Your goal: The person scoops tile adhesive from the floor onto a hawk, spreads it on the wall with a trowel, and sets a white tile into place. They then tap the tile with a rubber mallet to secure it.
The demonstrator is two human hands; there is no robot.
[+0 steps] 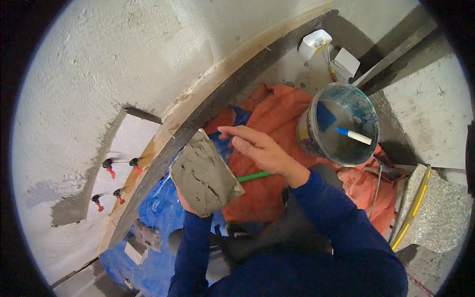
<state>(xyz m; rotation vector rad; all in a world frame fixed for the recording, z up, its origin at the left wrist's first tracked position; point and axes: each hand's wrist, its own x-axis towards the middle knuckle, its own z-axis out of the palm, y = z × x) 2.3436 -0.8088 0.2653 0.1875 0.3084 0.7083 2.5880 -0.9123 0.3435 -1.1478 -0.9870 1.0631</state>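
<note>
A small tile (205, 174), its upper face coated with grey mortar, rests tilted in my left hand (184, 202). Most of that hand is hidden beneath the tile; only a bit of it shows at the lower left edge. Just right of the tile is my right hand (264, 151), empty, with its fingers stretched out toward the tile's upper corner. Below my right hand, a green stick or handle (254, 176) shows partly behind the tile. On the wall at left, a light tile (126, 148) is set, with several black and red clips (110, 166) at its edge.
A dirty bucket (307, 131) with a blue-capped white marker (354, 135) stands at right. Beyond lie a white container (314, 43) and white tiles (346, 63). Orange cloth (277, 111) and blue sheeting (158, 203) cover the floor. A yellow bar (411, 213) lies right, by a speckled slab (440, 218).
</note>
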